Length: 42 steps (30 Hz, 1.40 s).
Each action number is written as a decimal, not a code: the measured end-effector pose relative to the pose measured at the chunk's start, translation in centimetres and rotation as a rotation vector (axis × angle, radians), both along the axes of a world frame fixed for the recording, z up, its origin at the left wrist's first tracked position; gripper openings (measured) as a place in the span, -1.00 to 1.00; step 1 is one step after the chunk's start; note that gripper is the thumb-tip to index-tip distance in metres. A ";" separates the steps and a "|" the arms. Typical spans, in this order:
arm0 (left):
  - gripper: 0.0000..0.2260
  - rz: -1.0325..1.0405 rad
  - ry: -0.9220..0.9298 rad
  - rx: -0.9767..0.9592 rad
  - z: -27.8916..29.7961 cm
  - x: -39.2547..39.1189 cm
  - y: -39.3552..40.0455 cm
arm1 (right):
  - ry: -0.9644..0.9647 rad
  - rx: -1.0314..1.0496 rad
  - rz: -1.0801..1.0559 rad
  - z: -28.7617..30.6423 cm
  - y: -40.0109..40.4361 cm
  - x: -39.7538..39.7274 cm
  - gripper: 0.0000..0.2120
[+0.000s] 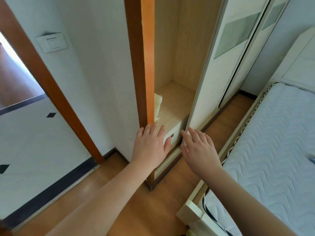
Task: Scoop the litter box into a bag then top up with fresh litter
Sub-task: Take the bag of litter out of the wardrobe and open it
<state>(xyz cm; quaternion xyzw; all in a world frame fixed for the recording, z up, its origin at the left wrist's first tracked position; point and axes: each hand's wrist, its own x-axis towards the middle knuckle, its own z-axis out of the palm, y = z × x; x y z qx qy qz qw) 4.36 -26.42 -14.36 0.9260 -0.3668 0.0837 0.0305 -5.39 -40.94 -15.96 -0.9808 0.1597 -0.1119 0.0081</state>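
Observation:
An open wardrobe compartment stands in front of me, with a pale wooden shelf inside. A cream-coloured bag stands on that shelf at its left, half hidden behind the orange wardrobe post. My left hand reaches forward with straight fingers, its tips near the post's foot and the bag's bottom. My right hand is spread flat beside the edge of the white sliding door. Neither hand holds anything. No litter box or scoop is in view.
A white drawer with a slot handle sits under the shelf. A bed with a quilted mattress fills the right side. A doorway opens at the left onto a tiled floor. The wooden floor runs between bed and wardrobe.

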 end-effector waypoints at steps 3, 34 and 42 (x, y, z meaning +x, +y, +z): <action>-0.51 -0.024 -0.009 0.030 -0.5 1.7 -2.9 | 0.007 0.018 0.014 -0.8 -2.9 1.5 -0.54; -0.30 0.400 0.070 0.131 -3.8 21.3 -18.7 | 0.037 0.086 0.428 -5.2 -18.3 32.0 -0.50; -0.33 0.511 0.111 0.168 -6.2 23.0 -18.7 | 0.216 0.169 0.442 -9.5 -17.5 39.4 -0.38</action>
